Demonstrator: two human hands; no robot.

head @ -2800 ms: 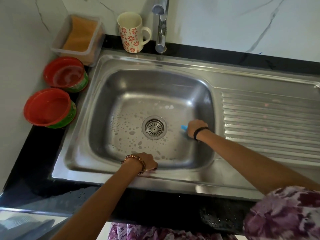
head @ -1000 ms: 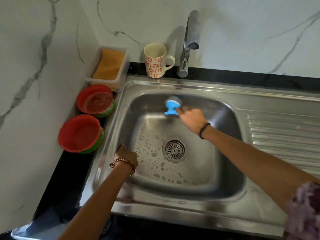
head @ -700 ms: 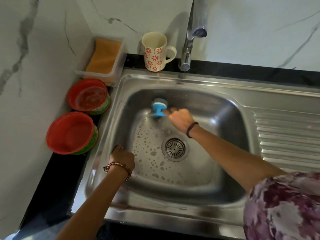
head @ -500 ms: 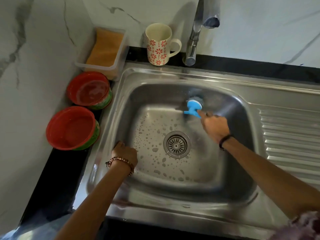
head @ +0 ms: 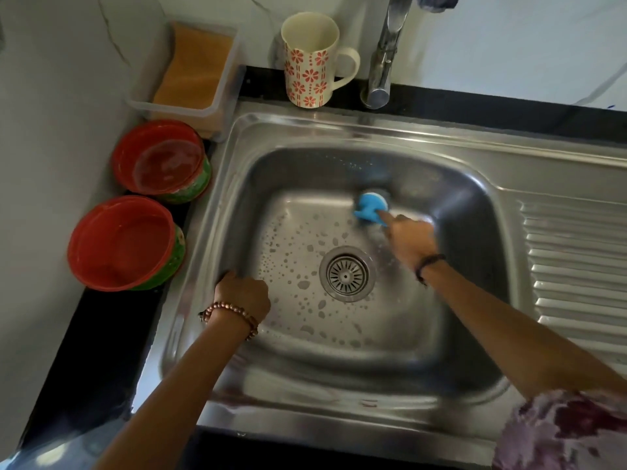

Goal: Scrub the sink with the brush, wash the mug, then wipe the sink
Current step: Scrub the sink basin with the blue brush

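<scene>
The steel sink [head: 390, 137] has soap spots across its floor around the drain [head: 346, 273]. My right hand [head: 409, 240] grips the blue brush [head: 371, 206], whose round head presses against the foot of the basin's back wall. My left hand [head: 242, 293] rests on the basin's left inner wall, its fingers curled over the rim; it holds no object. A cream mug [head: 314, 61] with red flowers stands upright on the black counter behind the sink, left of the tap [head: 385, 59].
A clear tub holding an orange sponge [head: 193, 67] sits in the back left corner. Two red bowls [head: 159, 157] [head: 124, 242] stand on the counter left of the sink. The ribbed drainboard [head: 576, 266] extends to the right.
The brush has swept from the basin's right side to the back wall and moved left and right along it. My left hand shifted from the front rim to the left wall.
</scene>
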